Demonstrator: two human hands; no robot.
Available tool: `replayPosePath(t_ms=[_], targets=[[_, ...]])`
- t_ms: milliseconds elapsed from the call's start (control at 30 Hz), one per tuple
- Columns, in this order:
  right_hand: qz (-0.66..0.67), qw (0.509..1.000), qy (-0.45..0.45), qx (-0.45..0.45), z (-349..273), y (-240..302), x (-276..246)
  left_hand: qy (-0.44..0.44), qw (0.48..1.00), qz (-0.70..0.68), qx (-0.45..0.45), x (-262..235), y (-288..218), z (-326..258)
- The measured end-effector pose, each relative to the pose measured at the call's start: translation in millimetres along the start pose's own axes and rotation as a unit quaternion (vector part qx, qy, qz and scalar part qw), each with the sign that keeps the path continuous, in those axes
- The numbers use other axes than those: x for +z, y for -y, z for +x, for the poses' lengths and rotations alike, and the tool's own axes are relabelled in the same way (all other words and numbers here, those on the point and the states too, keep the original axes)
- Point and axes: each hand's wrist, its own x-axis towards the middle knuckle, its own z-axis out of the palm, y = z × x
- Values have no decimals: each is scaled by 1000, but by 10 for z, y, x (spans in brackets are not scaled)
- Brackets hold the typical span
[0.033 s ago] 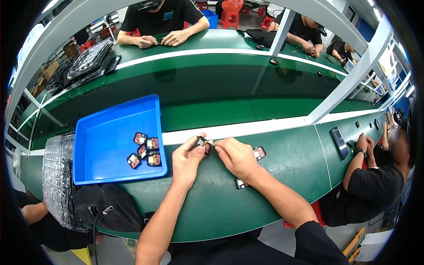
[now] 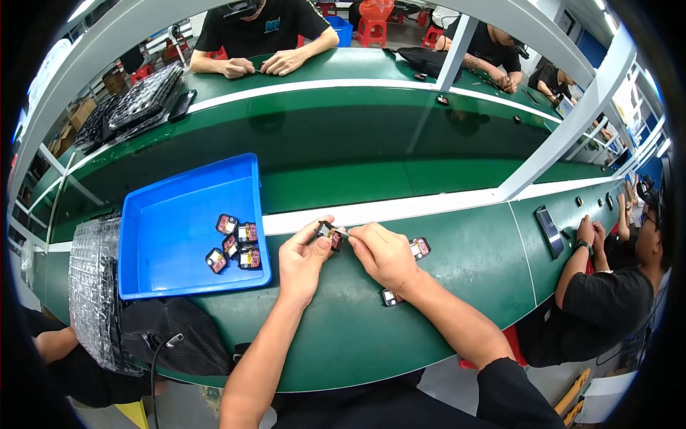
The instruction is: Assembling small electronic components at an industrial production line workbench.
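The left hand (image 2: 304, 261) pinches a small dark part (image 2: 329, 234) above the green tabletop (image 2: 321, 336). The right hand (image 2: 382, 254) pinches a thin tool (image 2: 340, 230) touching it. A blue tray (image 2: 171, 236) lies just left.

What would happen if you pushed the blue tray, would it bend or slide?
The blue tray looks like hard plastic with raised walls, so it would likely stay stiff. It sits flat on the smooth green table, so it would probably slide, not tip. Only a few small parts lie in it, so it is probably light.
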Motion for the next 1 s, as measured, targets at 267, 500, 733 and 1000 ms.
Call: replayPosePath(t_ms=[267,500,733,1000], targets=[[8,1000,-16,0,19,36,-7,-4,999,-39,-11,54,-21,-11],[11,1000,-16,2,30,43,-7,-6,999,-52,-8,68,-34,-12],[10,1000,-9,1,28,38,-15,-1,1000,18,10,6,18,2],[5,1000,-11,5,-5,29,5,2,1000,5,5,-3,16,0]])
